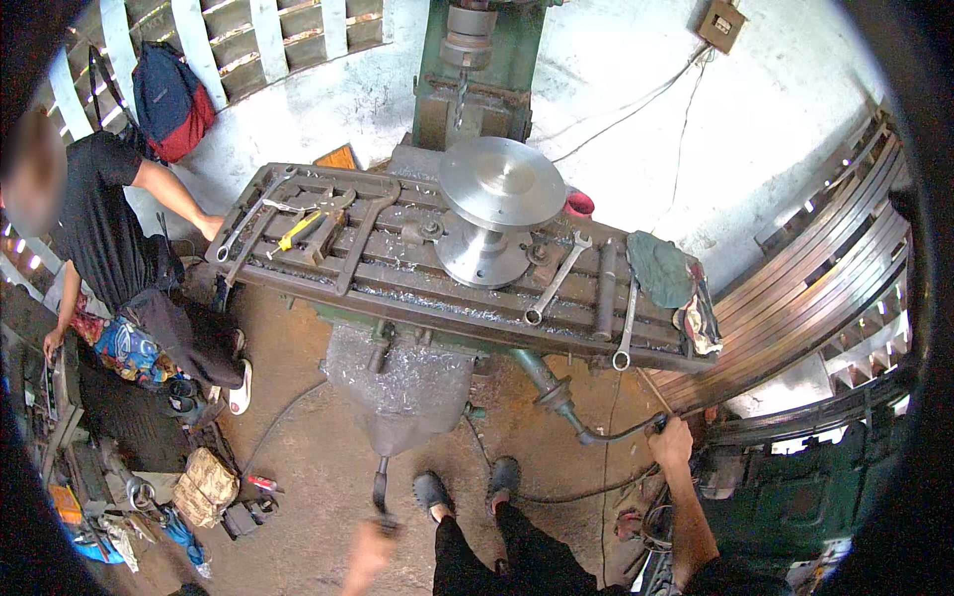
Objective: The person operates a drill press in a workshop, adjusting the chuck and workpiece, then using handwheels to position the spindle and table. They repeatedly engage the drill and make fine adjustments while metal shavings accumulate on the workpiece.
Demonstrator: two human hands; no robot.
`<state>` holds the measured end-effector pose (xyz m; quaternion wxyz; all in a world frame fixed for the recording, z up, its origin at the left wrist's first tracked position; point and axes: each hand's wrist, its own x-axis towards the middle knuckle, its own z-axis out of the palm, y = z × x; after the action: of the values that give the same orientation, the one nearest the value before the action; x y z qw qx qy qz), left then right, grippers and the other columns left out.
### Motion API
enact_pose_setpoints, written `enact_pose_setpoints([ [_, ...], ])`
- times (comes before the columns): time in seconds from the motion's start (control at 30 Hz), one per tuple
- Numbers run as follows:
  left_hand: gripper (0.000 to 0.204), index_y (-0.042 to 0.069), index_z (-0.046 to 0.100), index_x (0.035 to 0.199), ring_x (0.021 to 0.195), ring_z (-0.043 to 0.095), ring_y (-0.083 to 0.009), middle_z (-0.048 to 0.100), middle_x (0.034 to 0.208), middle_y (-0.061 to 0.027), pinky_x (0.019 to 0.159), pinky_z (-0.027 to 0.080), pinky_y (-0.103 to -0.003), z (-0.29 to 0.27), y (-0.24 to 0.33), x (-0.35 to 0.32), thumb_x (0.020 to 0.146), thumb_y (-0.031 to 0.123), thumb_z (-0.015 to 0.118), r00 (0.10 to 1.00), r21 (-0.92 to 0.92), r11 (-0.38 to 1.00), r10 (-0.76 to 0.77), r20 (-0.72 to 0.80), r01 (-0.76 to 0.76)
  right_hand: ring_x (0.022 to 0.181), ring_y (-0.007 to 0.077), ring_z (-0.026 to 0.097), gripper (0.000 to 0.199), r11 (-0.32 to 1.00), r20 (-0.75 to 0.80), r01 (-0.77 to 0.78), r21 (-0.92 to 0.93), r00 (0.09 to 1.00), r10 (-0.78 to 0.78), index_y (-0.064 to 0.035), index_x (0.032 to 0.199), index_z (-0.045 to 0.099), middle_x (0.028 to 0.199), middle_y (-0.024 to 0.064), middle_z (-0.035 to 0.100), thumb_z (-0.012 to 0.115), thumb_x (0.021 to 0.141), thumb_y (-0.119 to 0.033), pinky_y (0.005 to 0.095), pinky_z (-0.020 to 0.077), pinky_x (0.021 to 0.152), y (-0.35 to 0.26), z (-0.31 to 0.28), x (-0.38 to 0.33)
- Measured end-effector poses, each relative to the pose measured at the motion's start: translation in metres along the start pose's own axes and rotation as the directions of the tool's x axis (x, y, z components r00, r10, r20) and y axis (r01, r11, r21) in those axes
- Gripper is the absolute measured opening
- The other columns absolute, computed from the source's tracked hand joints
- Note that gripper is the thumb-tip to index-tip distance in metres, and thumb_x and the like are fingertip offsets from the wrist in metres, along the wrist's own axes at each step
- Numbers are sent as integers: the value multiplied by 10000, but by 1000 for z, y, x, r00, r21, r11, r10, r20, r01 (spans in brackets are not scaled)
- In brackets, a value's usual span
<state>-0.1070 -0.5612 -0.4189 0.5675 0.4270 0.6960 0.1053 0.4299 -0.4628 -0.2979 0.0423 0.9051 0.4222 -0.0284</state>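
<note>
I stand in front of a milling machine table (328, 268). My right hand (673, 441) grips the end of a bent crank handle (616, 433) that runs to a shaft under the table's right side. My left hand (370, 549) is closed around the lower end of a dark lever (380, 487) hanging below the machine's front. On the table sits a round, flanged metal workpiece (499, 204) under the green machine head (473, 70). My dark shoes (433, 493) show between my arms.
Several wrenches (556, 280) and a yellow-handled tool (298, 230) lie on the table, with rags (664, 268) at its right end. Another person (109, 228) leans a hand on the table's left end. Curved metal strips (825, 288) are stacked right; tools and bags (204, 487) litter the floor left.
</note>
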Motion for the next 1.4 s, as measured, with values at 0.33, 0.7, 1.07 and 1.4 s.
enact_pose_setpoints([
  [0.33,262,53,652,878,699,639,-247,651,758,-124,634,497,-412,110,-212,219,736,271,679,917,-259,962,-30,-398,-81,957,397,603,477,999,43,-16,-35,999,18,43,925,582,1007,247,602,743,695,-342,453,495,834,8,9,2],
  [0.7,194,-34,627,809,780,631,-425,638,772,-242,668,479,-472,-36,-26,7,739,147,616,879,-21,984,-166,-448,175,844,421,639,321,999,-27,-5,-32,1000,4,81,788,641,869,263,650,702,652,-203,456,527,762,-16,-14,-4],
  [1.07,267,-1,602,826,675,589,-280,616,737,-160,598,461,-397,95,-152,199,662,195,677,999,326,945,-18,-36,28,923,390,620,449,993,27,-59,-99,998,62,35,886,609,962,235,620,767,673,-327,447,511,797,-7,-4,2],
  [1.4,265,51,681,995,646,577,-179,622,707,-112,589,466,-381,19,-77,13,772,180,622,988,-334,935,-78,131,118,853,389,607,529,987,-15,88,-134,996,-90,15,974,526,902,212,591,764,689,-363,467,504,722,17,20,6],
])
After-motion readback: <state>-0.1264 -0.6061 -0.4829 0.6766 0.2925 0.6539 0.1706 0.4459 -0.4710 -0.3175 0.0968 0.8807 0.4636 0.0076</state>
